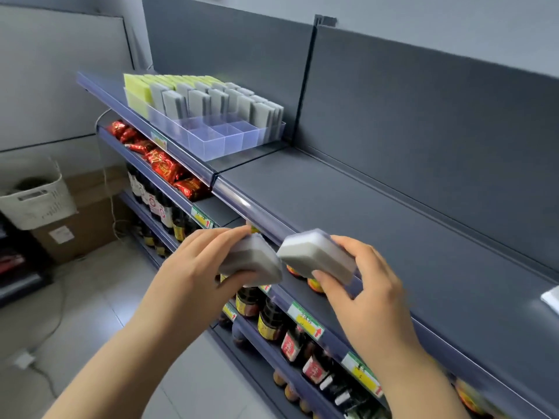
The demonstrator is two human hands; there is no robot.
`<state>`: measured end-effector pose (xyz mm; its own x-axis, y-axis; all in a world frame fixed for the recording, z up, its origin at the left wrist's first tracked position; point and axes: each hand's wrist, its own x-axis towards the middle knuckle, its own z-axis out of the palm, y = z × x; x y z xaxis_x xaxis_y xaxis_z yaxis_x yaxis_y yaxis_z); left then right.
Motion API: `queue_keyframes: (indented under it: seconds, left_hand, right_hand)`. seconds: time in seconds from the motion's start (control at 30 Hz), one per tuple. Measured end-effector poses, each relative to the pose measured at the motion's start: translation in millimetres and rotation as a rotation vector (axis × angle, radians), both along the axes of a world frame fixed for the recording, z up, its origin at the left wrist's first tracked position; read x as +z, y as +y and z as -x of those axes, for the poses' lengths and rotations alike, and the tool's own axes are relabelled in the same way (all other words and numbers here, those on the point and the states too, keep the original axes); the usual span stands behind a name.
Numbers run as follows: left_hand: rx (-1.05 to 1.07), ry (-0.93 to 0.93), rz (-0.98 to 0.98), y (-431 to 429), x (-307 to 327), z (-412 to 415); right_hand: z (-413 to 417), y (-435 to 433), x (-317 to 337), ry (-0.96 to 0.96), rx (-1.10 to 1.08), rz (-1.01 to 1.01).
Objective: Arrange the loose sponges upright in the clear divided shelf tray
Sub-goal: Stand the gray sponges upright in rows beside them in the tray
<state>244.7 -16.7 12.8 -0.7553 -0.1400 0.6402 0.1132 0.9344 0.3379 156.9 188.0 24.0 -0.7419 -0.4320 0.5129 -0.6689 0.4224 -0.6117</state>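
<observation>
My left hand [196,261] grips a grey sponge [257,261] in front of the top shelf's front rail. Just to its right, my right hand [363,279] holds a second grey sponge [317,257], fingers curled round its right end. The two sponges nearly touch at their inner ends. The clear divided tray [217,143] stands far left on the top shelf. Its back compartments hold upright yellow-green sponges [137,86] and several rows of upright grey sponges [217,99]. The front compartments nearest me hold nothing.
The dark top shelf [378,225] stretches right of the tray, with a white object [552,297] at its right edge. Lower shelves carry red snack packets [163,167] and dark sauce bottles [272,322]. A white basket [36,198] sits on cardboard boxes at the left.
</observation>
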Motion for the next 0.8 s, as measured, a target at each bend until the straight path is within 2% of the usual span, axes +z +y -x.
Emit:
queue_keyframes:
  seconds: [0.33,0.57,0.8]
  left_hand:
    - [-0.002,-0.01,0.018,-135,24,98]
    - [0.106,0.016,0.019,-229,62,159]
    - [0.119,0.02,0.006,-285,74,203]
  right_hand:
    - [108,-113,14,-0.035,-0.108,0.13]
    - [199,-216,55,-0.001,-0.052,0.181]
    - [237,-280,58,0.026,-0.032,0.178]
